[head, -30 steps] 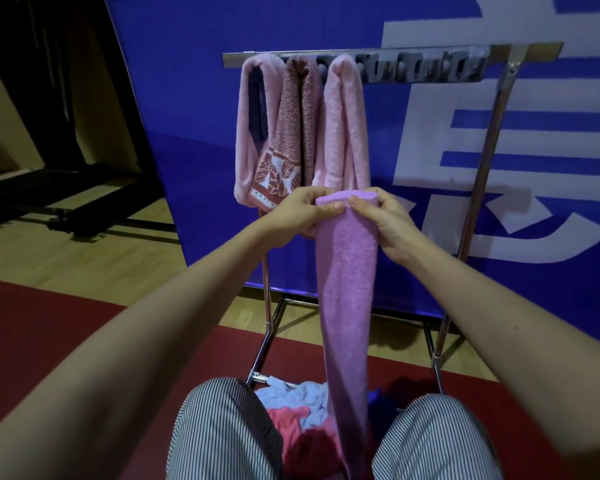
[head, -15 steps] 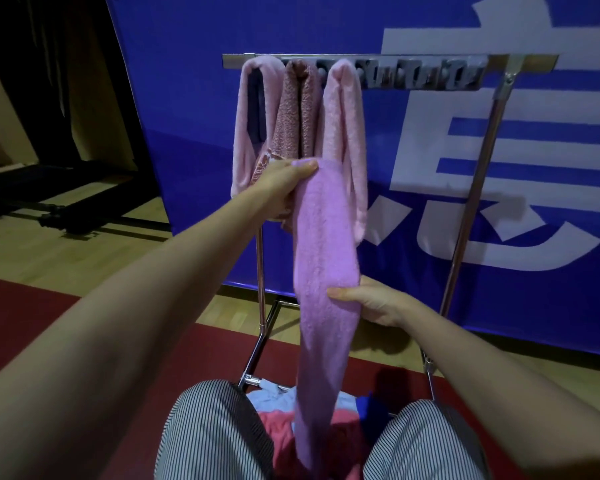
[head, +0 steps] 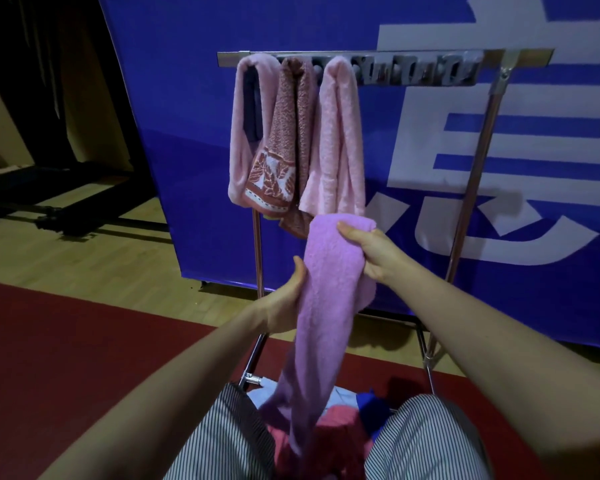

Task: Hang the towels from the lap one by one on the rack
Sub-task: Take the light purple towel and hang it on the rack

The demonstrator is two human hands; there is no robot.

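The rack (head: 520,54) is silver. On it a rust leaf-print towel (head: 284,133) hangs between pink towels (head: 340,140). Below it are a lilac towel (head: 329,271) and pinstriped trousers (head: 426,441).

Head view faces down-forward, seemingly near rack (head: 480,161).

Both bare arms reach forward. Right grip (head: 371,251) sits higher, thumb over the towel (head: 329,292) top fold, fingers curled round it. Left grip (head: 283,303) is lower and holds the towel edge, thumb up, fingers hidden behind.
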